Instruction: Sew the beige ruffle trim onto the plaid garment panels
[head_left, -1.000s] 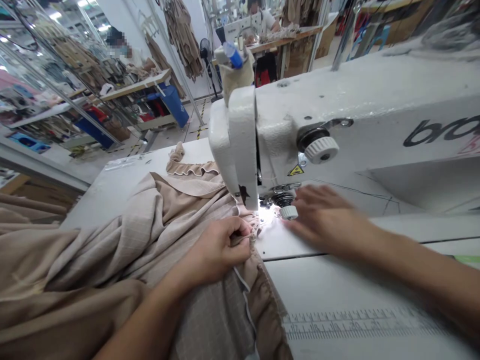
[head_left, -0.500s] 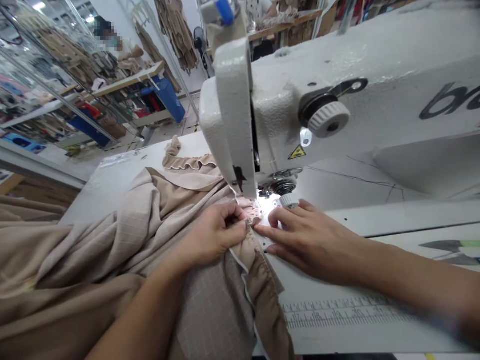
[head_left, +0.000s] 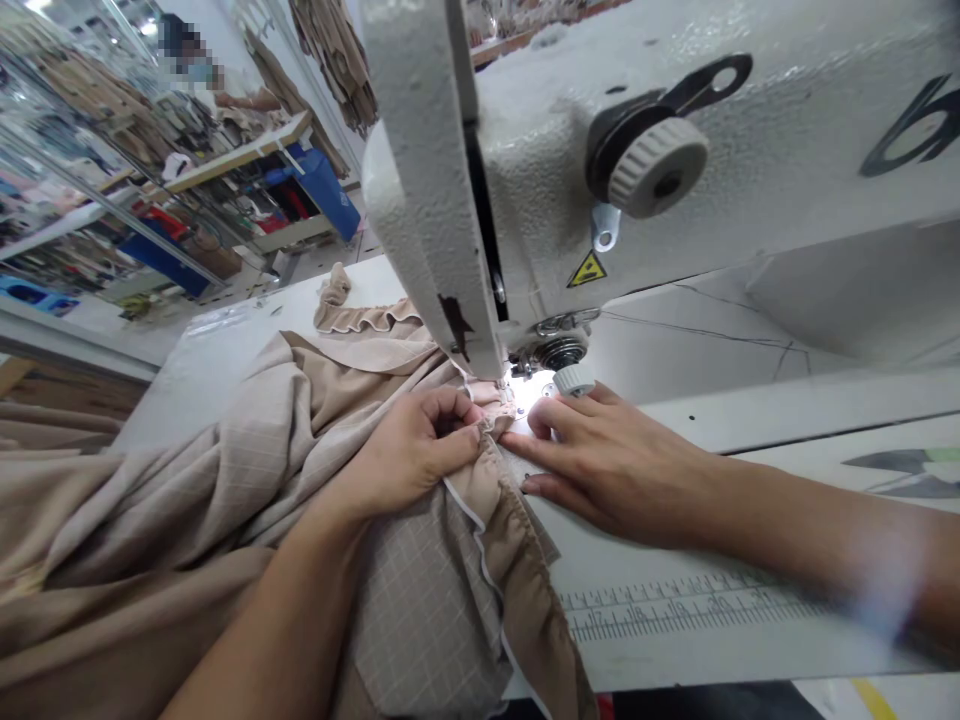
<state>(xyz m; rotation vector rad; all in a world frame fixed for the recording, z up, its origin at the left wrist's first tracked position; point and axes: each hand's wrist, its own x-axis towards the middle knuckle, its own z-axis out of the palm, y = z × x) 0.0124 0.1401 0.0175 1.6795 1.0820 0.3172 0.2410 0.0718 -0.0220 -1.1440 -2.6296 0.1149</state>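
L hand (head_left: 409, 450) curled, thumb and fingers pinching a small fold of the beige checked garment (head_left: 424, 610) close to the lit needle plate (head_left: 529, 392) of the sewing machine (head_left: 431, 170). R hand (head_left: 607, 465) spread and low over the white machine table (head_left: 712, 655), longest fingertips (head_left: 510, 437) reaching the garment edge just right of the L-hand pinch; firm pressure hard to tell. Needle itself hard to make out behind the machine head. Main bulk of cloth heaped left of L hand and under the L forearm, white-edged seam (head_left: 469, 520) and gathered hem (head_left: 529, 580) running down toward the wrists, ruffled strip (head_left: 367, 315) beyond L hand. For clean handling: keep pinch light and close to the needle, fold flat before it goes under, no tugging. R fingertips flat, guiding only, well clear of needle. Support heaped cloth so its weight doesn't drag on the seam. Watch gathers for puckers. Just beyond R hand, small white knurled screw (head_left: 574, 380); right of R forearm, scissors (head_left: 900, 470); below R wrist, ruler scale (head_left: 690, 610) on table.
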